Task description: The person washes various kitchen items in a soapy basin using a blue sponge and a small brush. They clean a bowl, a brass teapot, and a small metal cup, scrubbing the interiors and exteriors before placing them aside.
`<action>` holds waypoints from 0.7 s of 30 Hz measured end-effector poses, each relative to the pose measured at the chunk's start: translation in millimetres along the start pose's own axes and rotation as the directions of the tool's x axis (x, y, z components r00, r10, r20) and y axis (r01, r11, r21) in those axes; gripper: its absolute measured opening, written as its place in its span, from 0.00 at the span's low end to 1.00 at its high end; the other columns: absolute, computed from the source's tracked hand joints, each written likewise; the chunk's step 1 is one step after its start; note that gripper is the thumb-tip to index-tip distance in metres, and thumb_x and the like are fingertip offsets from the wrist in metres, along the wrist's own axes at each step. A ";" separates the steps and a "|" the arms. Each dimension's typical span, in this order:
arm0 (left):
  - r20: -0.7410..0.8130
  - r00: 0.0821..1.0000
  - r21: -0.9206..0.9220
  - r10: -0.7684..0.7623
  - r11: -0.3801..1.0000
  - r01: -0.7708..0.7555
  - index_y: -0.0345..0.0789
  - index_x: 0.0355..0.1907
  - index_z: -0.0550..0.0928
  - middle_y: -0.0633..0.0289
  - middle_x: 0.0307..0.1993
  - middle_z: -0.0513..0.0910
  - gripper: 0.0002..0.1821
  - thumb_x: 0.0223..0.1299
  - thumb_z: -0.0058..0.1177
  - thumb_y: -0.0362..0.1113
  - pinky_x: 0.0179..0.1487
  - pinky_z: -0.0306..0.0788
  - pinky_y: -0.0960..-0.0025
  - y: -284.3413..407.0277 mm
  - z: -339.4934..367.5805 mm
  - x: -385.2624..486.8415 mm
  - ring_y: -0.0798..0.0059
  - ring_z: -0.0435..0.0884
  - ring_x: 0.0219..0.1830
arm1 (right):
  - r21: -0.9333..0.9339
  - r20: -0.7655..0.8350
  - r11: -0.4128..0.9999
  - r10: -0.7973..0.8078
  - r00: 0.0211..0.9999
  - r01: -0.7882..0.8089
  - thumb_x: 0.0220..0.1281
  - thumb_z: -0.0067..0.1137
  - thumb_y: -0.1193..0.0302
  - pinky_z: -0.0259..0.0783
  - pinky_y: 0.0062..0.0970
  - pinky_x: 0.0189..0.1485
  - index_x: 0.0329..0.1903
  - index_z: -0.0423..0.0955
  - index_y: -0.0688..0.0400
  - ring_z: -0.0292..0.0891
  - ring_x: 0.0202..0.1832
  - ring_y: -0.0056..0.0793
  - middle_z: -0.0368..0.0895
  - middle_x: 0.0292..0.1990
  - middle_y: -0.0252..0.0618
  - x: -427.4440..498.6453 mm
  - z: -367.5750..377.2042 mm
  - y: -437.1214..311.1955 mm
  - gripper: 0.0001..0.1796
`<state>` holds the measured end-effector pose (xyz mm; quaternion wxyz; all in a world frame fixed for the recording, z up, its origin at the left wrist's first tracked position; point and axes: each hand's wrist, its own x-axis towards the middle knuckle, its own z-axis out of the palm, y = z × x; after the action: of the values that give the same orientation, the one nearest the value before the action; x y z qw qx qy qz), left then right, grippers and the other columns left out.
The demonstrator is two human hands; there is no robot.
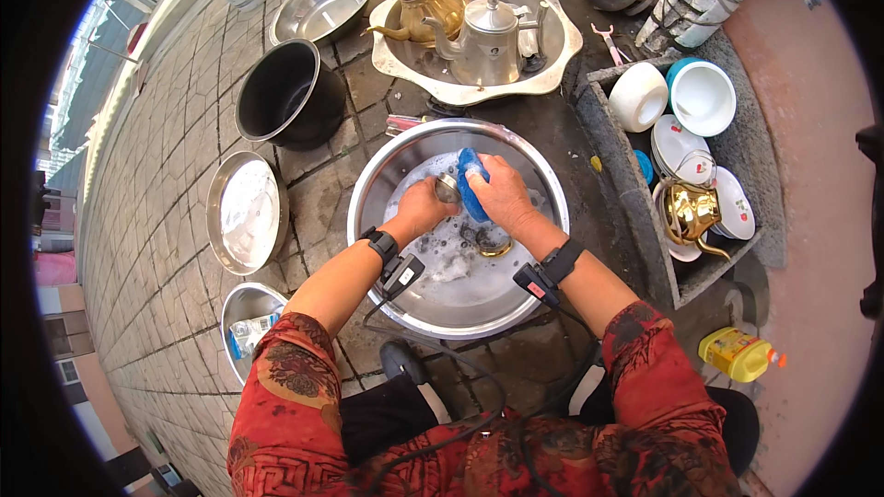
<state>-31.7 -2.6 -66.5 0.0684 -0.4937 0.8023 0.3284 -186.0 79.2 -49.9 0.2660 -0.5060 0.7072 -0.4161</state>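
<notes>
Before me on the paving stands a wide stainless steel basin (469, 321) with soapy water in it. My left hand (423, 207) grips a small round metal piece (447, 188) over the suds; its exact kind is hard to tell. Right beside it, my right hand (503, 192) holds a blue scrubbing sponge (472, 186), its edge close to or touching that piece. A gold-rimmed round object (496, 248) lies partly sunk in the foamy water below my right hand.
Beyond the basin, a scalloped metal tray (476, 91) carries a gold teapot (428, 12) and a silver teapot (492, 48). A black pot (286, 93) stands left. At right, a stone trough (663, 262) holds bowls, plates and a gold kettle (690, 210), near a yellow detergent bottle (735, 353).
</notes>
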 end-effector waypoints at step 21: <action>0.445 0.769 -0.830 0.459 0.535 0.161 0.34 0.54 0.72 0.63 0.39 0.79 0.30 0.45 0.65 0.35 0.48 0.74 0.69 20.2 -104.9 -66.4 0.73 0.78 0.40 | 0.304 0.327 0.903 -0.399 0.857 0.305 0.60 0.54 0.67 0.68 0.33 0.46 0.37 0.77 0.61 0.73 0.39 0.41 0.78 0.34 0.45 -0.8 -31.7 -82.0 0.10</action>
<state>7.4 -9.3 52.8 0.0542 -0.2524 0.5193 0.8147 -170.4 78.5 36.6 0.3767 -0.6623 0.4804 -0.4344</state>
